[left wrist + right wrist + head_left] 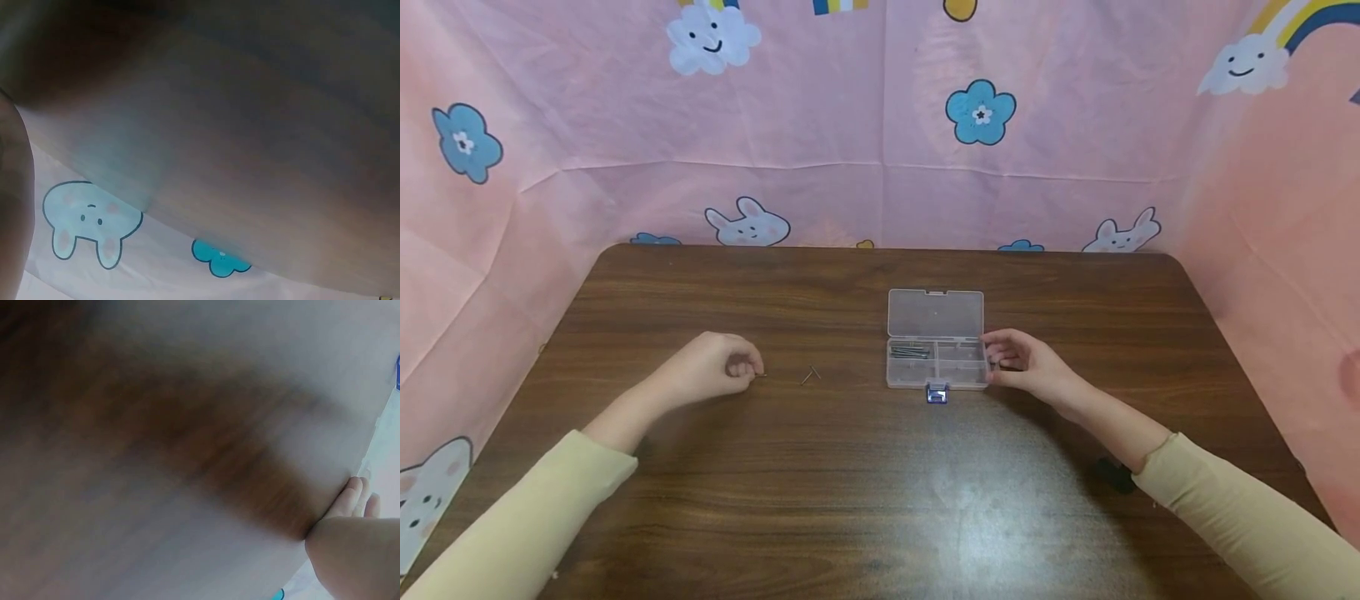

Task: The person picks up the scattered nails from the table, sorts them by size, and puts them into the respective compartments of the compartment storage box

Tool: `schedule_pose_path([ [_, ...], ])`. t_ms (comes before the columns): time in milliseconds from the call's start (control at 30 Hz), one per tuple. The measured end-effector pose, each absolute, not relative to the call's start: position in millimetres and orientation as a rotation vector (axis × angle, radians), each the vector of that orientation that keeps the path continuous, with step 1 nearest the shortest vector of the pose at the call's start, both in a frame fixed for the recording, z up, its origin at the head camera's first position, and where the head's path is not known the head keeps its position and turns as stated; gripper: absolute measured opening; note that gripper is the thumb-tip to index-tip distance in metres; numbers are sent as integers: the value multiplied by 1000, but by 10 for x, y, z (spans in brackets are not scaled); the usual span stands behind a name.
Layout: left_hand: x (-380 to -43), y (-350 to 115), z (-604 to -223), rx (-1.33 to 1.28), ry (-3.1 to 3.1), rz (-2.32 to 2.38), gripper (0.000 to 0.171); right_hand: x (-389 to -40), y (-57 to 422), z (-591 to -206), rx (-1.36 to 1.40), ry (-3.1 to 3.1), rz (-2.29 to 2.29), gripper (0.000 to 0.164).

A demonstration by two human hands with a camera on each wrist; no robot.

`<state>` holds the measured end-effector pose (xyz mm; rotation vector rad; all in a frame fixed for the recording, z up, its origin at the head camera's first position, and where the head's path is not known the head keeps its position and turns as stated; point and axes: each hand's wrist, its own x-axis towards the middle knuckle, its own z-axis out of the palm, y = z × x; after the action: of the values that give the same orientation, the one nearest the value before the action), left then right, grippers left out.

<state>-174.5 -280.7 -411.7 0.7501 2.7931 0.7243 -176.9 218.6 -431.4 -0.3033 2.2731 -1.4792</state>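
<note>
A clear plastic compartment box [964, 364] stands on the table with its lid [936, 313] laid back and a blue latch [937, 392] at the front. Several long thin metal screws [910, 352] lie in its back left compartment. My right hand [1028, 367] grips the box's right side, thumb by the front corner and fingers farther back. To the left, my left hand [711, 367] pinches a small screw [763, 375] just above or on the table, mostly covered by the fingertips. Between that hand and the box lie two small loose screws [809, 377], close together.
A brown wood-grain table [820, 500] carries everything. Under the right forearm sits a dark object [1115, 475], partly hidden. Pink printed cloth [850, 108] hangs behind and at both sides. Both wrist views are mostly blurred tabletop.
</note>
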Motion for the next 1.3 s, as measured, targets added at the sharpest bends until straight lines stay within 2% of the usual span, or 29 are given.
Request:
schedule_pose_path([
  [467, -1732, -2610, -4157, 670, 2850, 749, 21, -1776, 2182, -4310, -299, 2273, -1481, 56],
  [833, -1800, -2471, -4124, 522, 2837, 894, 13, -1756, 2180, -4309, -310, 2269, -1491, 56],
  [1300, -1911, -2219, -4087, 522, 2853, 998, 14, -1755, 2176, -4305, -297, 2275, -1477, 57],
])
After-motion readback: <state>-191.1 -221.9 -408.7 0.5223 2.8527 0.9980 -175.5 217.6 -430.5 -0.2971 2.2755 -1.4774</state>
